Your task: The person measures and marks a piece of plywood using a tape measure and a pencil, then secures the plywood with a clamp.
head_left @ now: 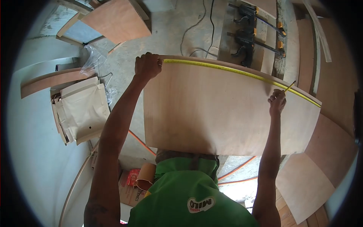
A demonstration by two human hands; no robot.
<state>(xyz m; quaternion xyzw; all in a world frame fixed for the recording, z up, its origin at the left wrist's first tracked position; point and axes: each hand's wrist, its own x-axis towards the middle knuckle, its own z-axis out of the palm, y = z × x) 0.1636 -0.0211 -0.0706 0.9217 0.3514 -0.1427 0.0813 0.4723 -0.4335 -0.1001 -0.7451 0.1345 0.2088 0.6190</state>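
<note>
A broad plywood sheet (227,113) lies flat in front of me. Along its far edge stretches a yellow tape measure (227,68), its right end reaching the sheet's right corner. At the far left corner, my left hand (148,65) is closed over the sheet's edge and the tape's left end. My right hand (278,101) is closed around a yellow pencil (289,87), just on the near side of the tape toward the right. The pencil slants up and right across the tape, its dark end beyond it.
Two black bar clamps (245,43) lie past the far edge. Several plywood pieces stand or lie around, including a panel (117,20) at back left and a sheet (305,185) at lower right. Orange hose (141,142) and black cables (212,26) cross the floor.
</note>
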